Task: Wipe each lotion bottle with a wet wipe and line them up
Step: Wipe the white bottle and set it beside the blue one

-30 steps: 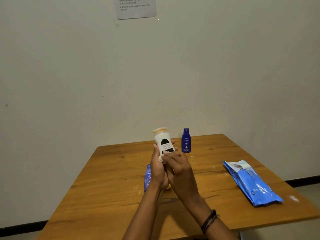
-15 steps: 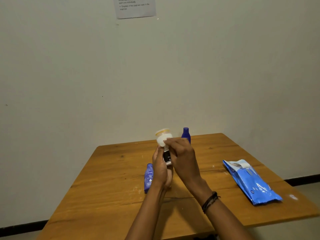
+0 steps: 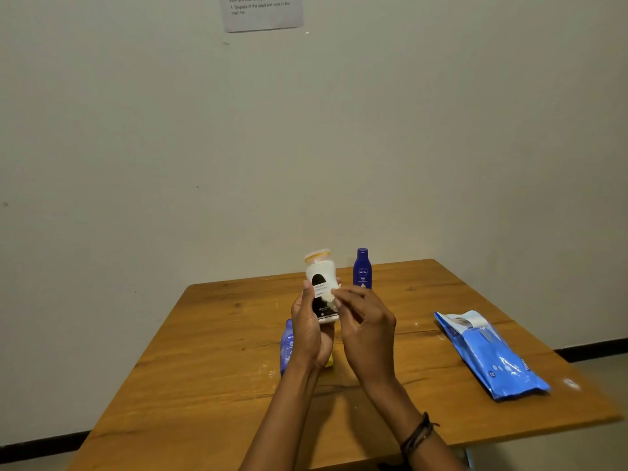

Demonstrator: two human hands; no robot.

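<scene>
Holding: the left grip point(image 3: 311, 334) is curled round the lower half of the white bottle point(image 3: 321, 283), thumb on the left side of its dark label.
White bottle: raised above the middle of the counter point(image 3: 204, 368), yellow-banded cap up, top tipped a little to the left.
Right grip: the right grip point(image 3: 368, 331) is narrow, its fingertips pinching a small white wipe point(image 3: 329, 294) against the right side of the white bottle, about halfway up.
Dark blue bottle: the dark blue bottle point(image 3: 362, 268) stands upright on the far part of the counter, just right of the white bottle and behind the right grip.
Light blue bottle: the light blue bottle point(image 3: 287, 345) lies on the counter, mostly hidden behind the left grip.
Yellow thing: a yellow thing point(image 3: 329, 361) shows below the left grip; what it is cannot be told.
Wipes pack: a blue wipes pack point(image 3: 489, 355) lies flat on the right side of the counter, well apart from the bottles.
Wrist: a dark bracelet point(image 3: 419, 433) circles the right wrist.
Wall: a paper note point(image 3: 261, 11) hangs high on the far wall.
</scene>
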